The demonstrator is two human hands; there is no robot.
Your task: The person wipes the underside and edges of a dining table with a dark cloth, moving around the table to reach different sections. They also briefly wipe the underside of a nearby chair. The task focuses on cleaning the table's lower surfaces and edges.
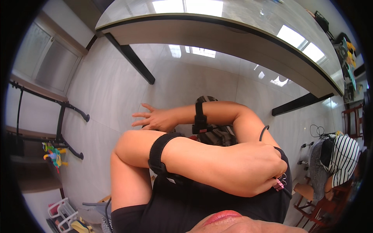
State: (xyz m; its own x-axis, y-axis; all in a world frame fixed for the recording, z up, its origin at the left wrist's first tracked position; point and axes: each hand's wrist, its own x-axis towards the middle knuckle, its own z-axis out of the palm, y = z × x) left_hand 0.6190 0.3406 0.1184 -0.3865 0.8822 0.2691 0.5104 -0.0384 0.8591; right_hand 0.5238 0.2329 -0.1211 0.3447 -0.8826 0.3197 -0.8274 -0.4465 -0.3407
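My left hand (pixel 259 170) reaches across my chest to my right upper arm. Its fingers close on a pink binder clip (pixel 279 184) with wire handles, against the sleeve of my black shirt (pixel 201 201). Whether the clip bites the sleeve is hidden. A black cable (pixel 263 132) loops out beside that hand. My right hand (pixel 158 118) is stretched to the left above the floor, fingers spread and holding nothing. Each forearm wears a black strap: one on the left arm (pixel 163 151), another on the right, which carries a small black device (pixel 201 125).
Ahead stands a glossy table (pixel 247 17) on dark legs (pixel 137 64). At right a person in a striped top (pixel 345 160) sits on a wooden chair (pixel 317 212). A black metal frame (pixel 62 122) with hanging toys (pixel 54 155) and a white rack (pixel 62 214) are at left.
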